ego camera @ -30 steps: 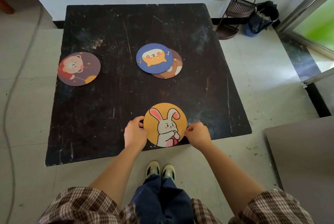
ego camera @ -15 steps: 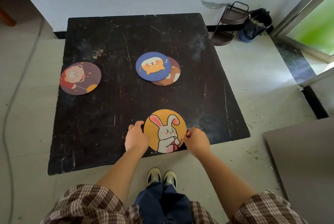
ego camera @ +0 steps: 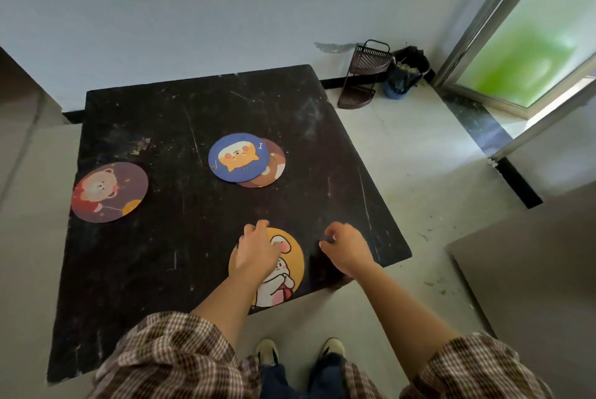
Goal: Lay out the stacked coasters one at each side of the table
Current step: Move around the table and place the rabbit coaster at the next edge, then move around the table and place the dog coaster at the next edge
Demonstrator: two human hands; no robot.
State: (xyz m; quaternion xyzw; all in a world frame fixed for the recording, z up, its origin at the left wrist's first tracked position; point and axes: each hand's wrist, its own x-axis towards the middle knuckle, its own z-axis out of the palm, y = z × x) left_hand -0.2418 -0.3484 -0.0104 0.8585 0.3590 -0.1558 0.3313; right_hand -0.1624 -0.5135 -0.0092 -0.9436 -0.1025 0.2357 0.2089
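An orange rabbit coaster (ego camera: pixel 285 266) lies flat at the near edge of the black table (ego camera: pixel 161 250). My left hand (ego camera: pixel 256 248) hovers over its left half with fingers loosely curled, holding nothing. My right hand (ego camera: pixel 346 248) is just right of the coaster, off it, fingers loosely bent. In the table's middle a blue dog coaster (ego camera: pixel 238 157) lies on top of a brown coaster (ego camera: pixel 272 169), offset so the brown one shows at the right. A purple bear coaster (ego camera: pixel 109 192) lies at the table's left edge.
A dark wire corner rack (ego camera: pixel 362 76) and a dark bucket (ego camera: pixel 408 74) stand on the floor past the table's far right corner. A sliding glass door (ego camera: pixel 529 53) is at the right. A grey board (ego camera: pixel 532 276) lies at the near right.
Both hands have let go of the rabbit coaster's edges and moved forward; the left now passes over it. The head has tilted up, showing more wall.
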